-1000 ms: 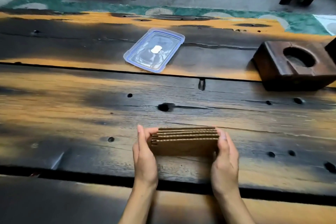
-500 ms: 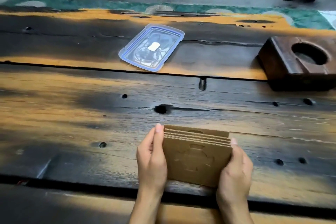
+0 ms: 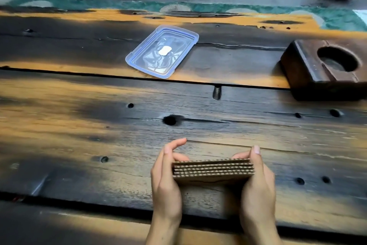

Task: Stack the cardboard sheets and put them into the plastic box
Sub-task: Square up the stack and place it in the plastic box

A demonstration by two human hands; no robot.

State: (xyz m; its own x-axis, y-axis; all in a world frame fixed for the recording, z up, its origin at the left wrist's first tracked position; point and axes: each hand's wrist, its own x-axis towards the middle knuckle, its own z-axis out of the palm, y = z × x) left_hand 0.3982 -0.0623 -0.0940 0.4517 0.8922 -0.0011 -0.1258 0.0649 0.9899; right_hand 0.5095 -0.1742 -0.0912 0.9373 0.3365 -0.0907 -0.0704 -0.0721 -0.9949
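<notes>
Tilted flat again, the stack of cardboard sheets (image 3: 213, 171) lies crosswise at lower centre, gripped at its ends between left hand (image 3: 165, 185) and right hand (image 3: 258, 187), the plastic box (image 3: 161, 52) well apart, up and left.

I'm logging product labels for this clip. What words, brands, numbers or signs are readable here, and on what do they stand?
No text in this view can be read.
White patch on the plastic box: too blurred to tell whether it carries any lettering.
Cardboard sheets, held between the left hand and right hand: no print visible.
Wooden block: no markings visible.
</notes>
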